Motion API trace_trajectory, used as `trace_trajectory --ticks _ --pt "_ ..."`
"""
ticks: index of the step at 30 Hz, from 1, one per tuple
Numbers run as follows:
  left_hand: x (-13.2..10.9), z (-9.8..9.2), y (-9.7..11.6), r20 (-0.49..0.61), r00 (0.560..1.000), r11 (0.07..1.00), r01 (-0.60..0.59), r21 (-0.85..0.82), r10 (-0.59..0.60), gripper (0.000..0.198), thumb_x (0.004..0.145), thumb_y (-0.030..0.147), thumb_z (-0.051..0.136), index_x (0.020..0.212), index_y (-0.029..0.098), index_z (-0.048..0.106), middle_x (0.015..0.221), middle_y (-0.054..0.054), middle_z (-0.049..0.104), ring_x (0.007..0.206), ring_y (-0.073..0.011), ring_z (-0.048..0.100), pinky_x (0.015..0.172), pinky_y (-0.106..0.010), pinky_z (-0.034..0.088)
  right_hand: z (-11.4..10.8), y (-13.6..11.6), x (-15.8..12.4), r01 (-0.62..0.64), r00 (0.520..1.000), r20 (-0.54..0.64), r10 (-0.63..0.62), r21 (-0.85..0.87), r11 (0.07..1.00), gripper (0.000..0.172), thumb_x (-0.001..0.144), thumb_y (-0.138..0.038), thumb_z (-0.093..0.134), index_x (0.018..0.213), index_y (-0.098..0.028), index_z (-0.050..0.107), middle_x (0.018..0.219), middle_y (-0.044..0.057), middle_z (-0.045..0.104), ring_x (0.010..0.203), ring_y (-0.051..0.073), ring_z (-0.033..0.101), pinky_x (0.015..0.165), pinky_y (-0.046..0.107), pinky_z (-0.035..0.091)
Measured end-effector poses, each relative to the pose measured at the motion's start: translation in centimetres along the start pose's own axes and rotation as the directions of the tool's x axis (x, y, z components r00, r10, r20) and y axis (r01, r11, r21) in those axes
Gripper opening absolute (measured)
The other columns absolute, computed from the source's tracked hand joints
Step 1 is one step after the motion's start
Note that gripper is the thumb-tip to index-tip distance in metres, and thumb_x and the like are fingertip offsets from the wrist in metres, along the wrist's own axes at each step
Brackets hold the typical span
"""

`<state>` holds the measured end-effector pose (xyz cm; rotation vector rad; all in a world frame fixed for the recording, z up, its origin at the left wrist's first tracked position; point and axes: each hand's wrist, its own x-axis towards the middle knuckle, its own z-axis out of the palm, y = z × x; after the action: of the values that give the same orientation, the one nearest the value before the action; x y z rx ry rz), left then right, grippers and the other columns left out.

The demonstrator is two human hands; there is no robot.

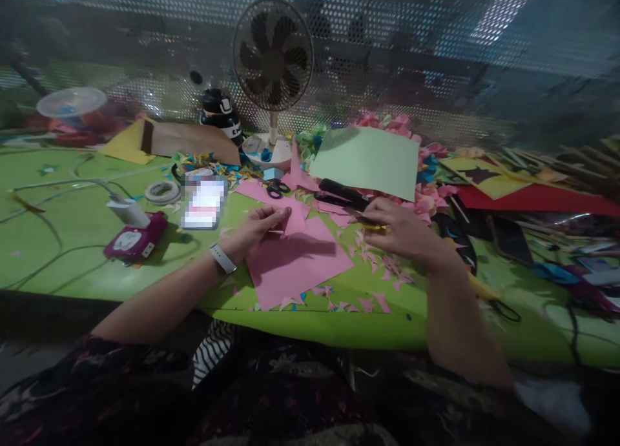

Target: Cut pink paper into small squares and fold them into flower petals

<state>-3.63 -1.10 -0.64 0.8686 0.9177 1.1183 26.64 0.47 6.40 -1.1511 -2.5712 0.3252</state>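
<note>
My left hand (259,229) rests on the green table (72,239) at the upper left corner of a pink paper sheet (295,262), fingers curled and pinching a small pink paper piece (294,221). My right hand (400,230) is closed around a yellow-handled tool (376,227), just right of the pink sheet. A watch sits on my left wrist. Small pink paper triangles (382,272) lie scattered below and beside my right hand.
A desk fan (272,59) stands at the back centre, a light green sheet (368,161) leans beside it. Black scissors (277,189), a black stapler (341,194), tape roll (162,191), a magenta device (135,239) with cables, and paper flowers (431,194) surround the work area.
</note>
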Motion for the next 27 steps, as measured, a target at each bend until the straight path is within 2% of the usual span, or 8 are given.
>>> trace_trajectory --ticks 2,6,9,13,16,18,22,27 --pt "0.1 -0.1 0.0 0.002 1.000 1.000 -0.002 0.001 0.002 0.042 0.062 0.047 0.092 0.070 0.017 0.064 0.062 0.005 0.056 0.052 -0.0053 0.052 0.054 -0.020 0.054 0.4 -0.7 0.1 0.034 0.998 -0.055 -0.033 0.009 0.999 0.029 0.088 -0.029 0.054 0.108 -0.020 0.073 0.098 0.011 0.063 0.084 0.024 0.061 0.073 0.038 0.050" --pt "0.0 0.0 0.0 0.019 1.000 1.000 -0.009 0.006 0.009 0.043 0.062 0.047 0.092 0.066 0.016 0.061 0.060 0.006 0.054 0.050 -0.0048 0.051 0.053 -0.019 0.053 1.2 -1.5 0.5 0.011 0.992 -0.128 -0.014 -0.025 1.000 0.036 0.097 -0.033 0.048 0.124 -0.022 0.069 0.103 0.012 0.068 0.093 0.026 0.064 0.078 0.040 0.051" --pt "-0.1 0.1 0.2 0.019 1.000 1.000 -0.014 0.014 0.014 0.046 0.060 0.049 0.092 0.066 0.015 0.061 0.060 0.005 0.054 0.051 -0.0046 0.052 0.052 -0.018 0.053 1.4 -2.1 0.6 -0.010 0.996 -0.087 0.008 -0.026 1.000 0.040 0.102 -0.041 0.044 0.134 -0.027 0.063 0.106 0.010 0.071 0.094 0.026 0.066 0.078 0.039 0.051" --pt "-0.1 0.1 0.4 0.008 0.999 0.999 -0.031 0.037 0.031 0.048 0.062 0.051 0.091 0.065 0.015 0.060 0.060 0.005 0.052 0.051 -0.0041 0.050 0.052 -0.017 0.053 1.8 -3.0 0.4 -0.036 0.999 -0.041 0.031 -0.127 0.991 0.057 0.102 -0.060 0.037 0.144 -0.026 0.055 0.103 0.011 0.070 0.095 0.028 0.063 0.074 0.038 0.049" --pt "-0.1 0.0 0.3 0.005 0.999 0.998 -0.054 0.032 0.054 0.045 0.063 0.050 0.090 0.068 0.015 0.062 0.061 0.005 0.053 0.053 -0.0044 0.049 0.053 -0.018 0.054 2.3 -3.3 0.4 -0.048 0.997 -0.075 0.032 -0.228 0.972 0.062 0.104 -0.059 0.022 0.138 -0.027 0.062 0.090 0.010 0.063 0.084 0.025 0.059 0.064 0.034 0.043" --pt "-0.1 0.0 0.2 -0.005 0.998 0.998 -0.060 0.027 0.060 0.043 0.063 0.049 0.090 0.069 0.016 0.064 0.062 0.005 0.054 0.054 -0.0047 0.050 0.053 -0.018 0.053 2.6 -3.3 0.5 -0.033 0.994 -0.110 0.003 -0.271 0.962 0.061 0.105 -0.058 0.022 0.135 -0.027 0.066 0.085 0.009 0.059 0.078 0.023 0.055 0.060 0.033 0.040" --pt "0.0 -0.1 0.0 0.001 0.998 0.998 -0.060 0.013 0.060 0.043 0.061 0.049 0.091 0.067 0.016 0.064 0.062 0.004 0.055 0.054 -0.0051 0.050 0.053 -0.018 0.053 2.9 -3.0 0.6 -0.003 0.980 -0.188 -0.065 -0.340 0.940 0.056 0.104 -0.056 0.031 0.138 -0.026 0.064 0.084 0.009 0.055 0.079 0.023 0.051 0.063 0.033 0.040" --pt "0.0 -0.1 0.1 -0.009 0.998 0.998 -0.054 0.021 0.055 0.044 0.062 0.048 0.091 0.066 0.016 0.062 0.060 0.004 0.054 0.053 -0.0055 0.050 0.053 -0.019 0.053 2.9 -2.7 0.6 -0.023 0.973 -0.220 -0.069 -0.392 0.920 0.053 0.102 -0.056 0.038 0.135 -0.025 0.066 0.086 0.010 0.056 0.083 0.024 0.051 0.068 0.035 0.040"
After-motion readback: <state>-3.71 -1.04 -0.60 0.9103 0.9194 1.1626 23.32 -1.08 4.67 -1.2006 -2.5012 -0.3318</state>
